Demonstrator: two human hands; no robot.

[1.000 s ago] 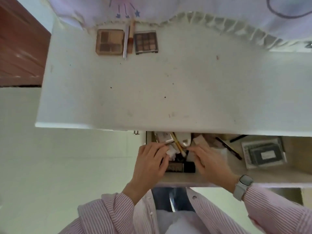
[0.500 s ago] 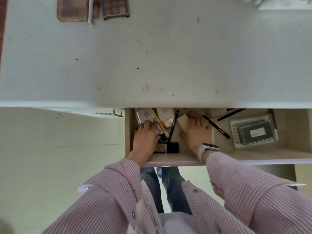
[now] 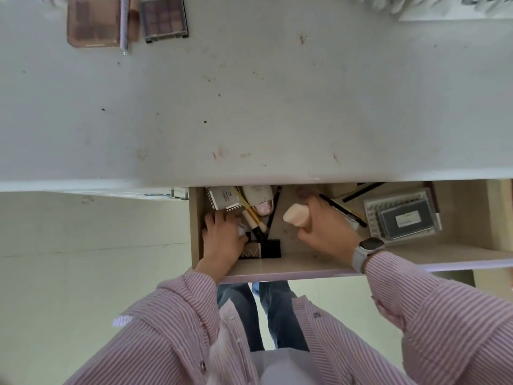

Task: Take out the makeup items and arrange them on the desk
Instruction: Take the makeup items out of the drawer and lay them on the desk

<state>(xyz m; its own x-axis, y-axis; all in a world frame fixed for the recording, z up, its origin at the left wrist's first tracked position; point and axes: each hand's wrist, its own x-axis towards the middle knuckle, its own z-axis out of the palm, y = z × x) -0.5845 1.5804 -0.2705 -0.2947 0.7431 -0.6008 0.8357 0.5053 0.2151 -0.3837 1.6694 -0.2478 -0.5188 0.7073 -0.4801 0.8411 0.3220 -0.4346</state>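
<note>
While gripping sponge (image 3: pixel 295 216) in right hand (image 3: pixel 326 232), pointing left; left hand (image 3: pixel 222 237) curled on something small, both in drawer (image 3: pixel 277 266), below desk (image 3: pixel 249 107) front edge.

White speckled desk top (image 3: pixel 277 93), open pale wooden drawer (image 3: pixel 277 266), cream floor (image 3: pixel 83 273)

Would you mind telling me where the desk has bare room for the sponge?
Most of the desk is bare, from the two palettes at the far left corner rightward and down to the front edge. The open drawer is crowded, especially its left end around the left hand.
</note>
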